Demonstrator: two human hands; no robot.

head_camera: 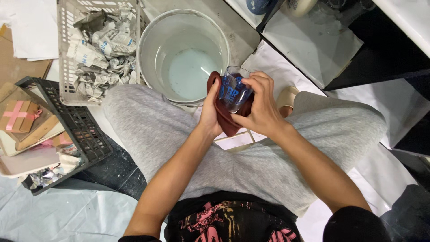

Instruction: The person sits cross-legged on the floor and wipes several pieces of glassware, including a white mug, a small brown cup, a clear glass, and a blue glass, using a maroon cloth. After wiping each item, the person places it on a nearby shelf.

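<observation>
Hands wiping a glass above the lap

At centre frame, the left hand [210, 112] presses a dark red cloth [225, 122] against a clear glass [234, 92] gripped by the right hand [262, 107]; a white bucket [150, 42] of water sits above them, and a basket [65, 54] of crumpled paper lies upper left.

White bucket [150, 33] of water, basket of crumpled newspaper [96, 45], black crate [83, 130], pink-ribboned gift box [18, 115]

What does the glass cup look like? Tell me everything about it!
The glass cup is small, clear and see-through, with blue printing on its side. It is tilted, its open rim up toward the white bucket of water, and looks empty. Both hands hold it above the person's lap: the left hand presses a dark red cloth against it, and the right hand wraps its fingers around it.
</observation>
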